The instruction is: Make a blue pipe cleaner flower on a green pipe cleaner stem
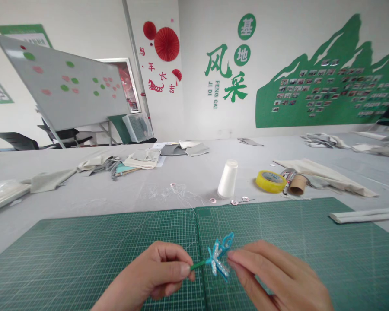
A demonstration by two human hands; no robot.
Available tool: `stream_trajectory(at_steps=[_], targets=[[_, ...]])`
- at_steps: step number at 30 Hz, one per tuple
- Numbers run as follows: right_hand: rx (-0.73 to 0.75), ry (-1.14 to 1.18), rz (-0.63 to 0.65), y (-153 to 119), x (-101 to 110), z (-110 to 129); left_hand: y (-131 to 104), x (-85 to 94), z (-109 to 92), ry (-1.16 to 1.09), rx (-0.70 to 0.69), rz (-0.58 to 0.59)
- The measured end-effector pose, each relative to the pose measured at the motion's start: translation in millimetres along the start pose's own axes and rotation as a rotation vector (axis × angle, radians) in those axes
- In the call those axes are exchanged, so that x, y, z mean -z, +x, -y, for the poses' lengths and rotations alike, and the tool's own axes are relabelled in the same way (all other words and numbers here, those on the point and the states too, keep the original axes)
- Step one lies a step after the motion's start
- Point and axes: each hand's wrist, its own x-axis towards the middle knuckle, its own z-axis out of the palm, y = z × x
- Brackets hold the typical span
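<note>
blue flower-like piece [215,258] on green stem [199,265], held above right mat [294,233] near its left edge | left hand [157,270] pinching stem, over left mat [110,250] | right hand [278,274] fingertips narrow beside petals, grip cannot be told | white cone [227,179], yellow tape roll [269,181] beyond right mat's far edge

And here's the left hand [155,270], angled up from the bottom edge, its thumb [176,271] laid forward and pinched against the bent forefinger [176,251], the other fingers curled underneath: a firm, compact grip! Across from it, a little apart, the right hand [278,270] comes level, back uppermost, fingers stretched leftward and lying together, thumb below, tips gathered close, with a narrow gap behind them.
</note>
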Motion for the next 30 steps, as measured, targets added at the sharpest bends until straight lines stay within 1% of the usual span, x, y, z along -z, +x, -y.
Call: stream_trajectory(at_steps=[4,10,17,22,26,30], targets=[[0.011,-0.018,-0.025,-0.7,-1.4,0.5,-0.9,-1.8,0.8,0.047,0.012,-0.015],[-0.015,-0.015,-0.027,-4.4,-3.2,-1.1,3.4,-3.4,-0.2,0.157,0.001,0.020],[-0.140,0.085,-0.006,-1.4,-2.5,-0.8,5.8,-2.6,3.3,0.189,-0.019,0.031],[-0.201,0.065,-0.030,2.5,-2.0,-2.6,6.4,-2.1,3.4,0.212,-0.014,0.032],[-0.237,0.060,-0.031,5.8,0.9,-6.0,6.1,-2.3,1.7,0.253,-0.027,0.004],[-0.265,0.008,-0.030,7.1,5.1,-11.4,5.7,-1.0,1.3,0.289,-0.027,0.004]])
